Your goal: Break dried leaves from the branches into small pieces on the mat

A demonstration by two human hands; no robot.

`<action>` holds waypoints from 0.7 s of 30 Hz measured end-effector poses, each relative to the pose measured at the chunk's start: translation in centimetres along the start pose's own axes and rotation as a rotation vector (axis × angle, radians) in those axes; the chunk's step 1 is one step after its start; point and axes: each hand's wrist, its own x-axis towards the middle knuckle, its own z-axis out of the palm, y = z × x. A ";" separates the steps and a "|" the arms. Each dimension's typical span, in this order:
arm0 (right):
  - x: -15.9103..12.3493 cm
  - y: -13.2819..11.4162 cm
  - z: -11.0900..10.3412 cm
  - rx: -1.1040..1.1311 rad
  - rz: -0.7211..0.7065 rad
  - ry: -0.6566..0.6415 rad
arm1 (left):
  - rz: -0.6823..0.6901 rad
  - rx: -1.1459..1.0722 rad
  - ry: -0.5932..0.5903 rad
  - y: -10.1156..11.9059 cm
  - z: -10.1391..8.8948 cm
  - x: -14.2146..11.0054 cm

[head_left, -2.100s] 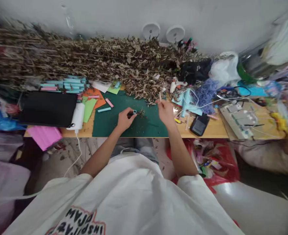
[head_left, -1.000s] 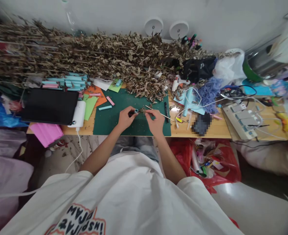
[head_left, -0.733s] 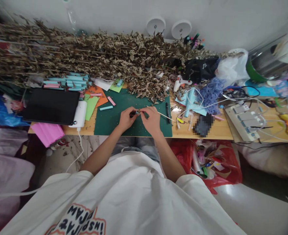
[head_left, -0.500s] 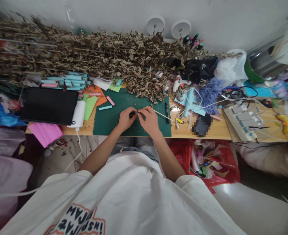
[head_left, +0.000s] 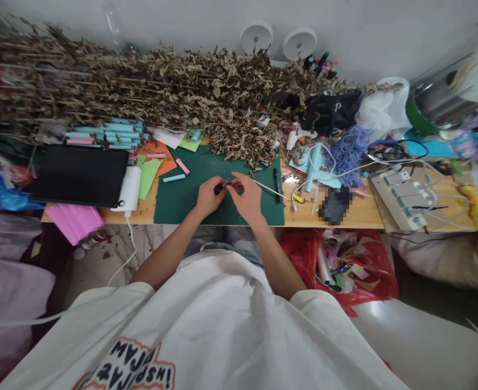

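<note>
My left hand (head_left: 208, 196) is closed around a short light-blue paper tube, now almost wholly covered by the fingers. Beside it, the fingertips of my right hand (head_left: 247, 199) pinch dried leaf bits (head_left: 229, 184) at the tube's mouth. Both hands meet low over a green cutting mat (head_left: 177, 208). A thin pale stick (head_left: 270, 189) lies on the mat, its left end hidden behind my right hand. A black pen (head_left: 276, 184) lies near the mat's right side. To the left lie a blue paper tube (head_left: 174, 178) and a pink one (head_left: 183, 166).
Dried leafy stems (head_left: 174, 86) are heaped along the wall. Rolled blue tubes (head_left: 120, 132) lie behind a black tablet (head_left: 80, 174). Rightward are a glue gun (head_left: 298, 135), purple yarn (head_left: 349, 157) and a power strip (head_left: 403, 197). Below hangs a red bag (head_left: 360, 271).
My right hand set the stick down on the mat, then came leftward to the tube and took up leaf bits from the small pile. My left hand kept the tube in place.
</note>
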 end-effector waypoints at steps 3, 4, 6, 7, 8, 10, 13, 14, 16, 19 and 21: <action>-0.1 -0.2 -0.1 0.012 -0.002 -0.008 | 0.007 -0.008 0.000 -0.1 0.0 0.0; -0.1 -0.2 -0.2 0.015 0.006 -0.011 | 0.010 -0.017 0.002 -0.1 0.1 0.0; -0.2 -0.2 -0.2 0.022 0.024 -0.011 | 0.008 -0.034 0.003 -0.2 0.1 0.0; -0.3 -0.2 -0.2 0.025 0.031 -0.005 | 0.003 -0.041 0.001 -0.2 0.1 0.0; -0.3 -0.2 -0.2 0.030 0.032 0.004 | -0.002 -0.046 -0.002 -0.2 0.1 0.0; -0.3 -0.2 -0.2 0.041 0.017 0.019 | -0.005 -0.050 -0.002 -0.1 0.1 0.0; -0.2 0.1 -0.1 0.033 -0.014 0.015 | -0.002 -0.040 0.006 0.0 0.1 0.1; -0.2 0.2 -0.1 0.017 -0.022 0.009 | -0.002 -0.030 0.007 0.0 0.0 0.1; -0.3 0.4 0.0 -0.025 -0.042 -0.005 | 0.000 -0.009 0.005 0.1 0.0 0.1; -0.6 0.8 0.1 -0.075 -0.090 -0.033 | 0.011 -0.004 -0.001 0.1 -0.1 0.0; -0.8 0.9 0.1 -0.089 -0.099 -0.026 | 0.013 -0.013 -0.006 0.0 -0.1 0.0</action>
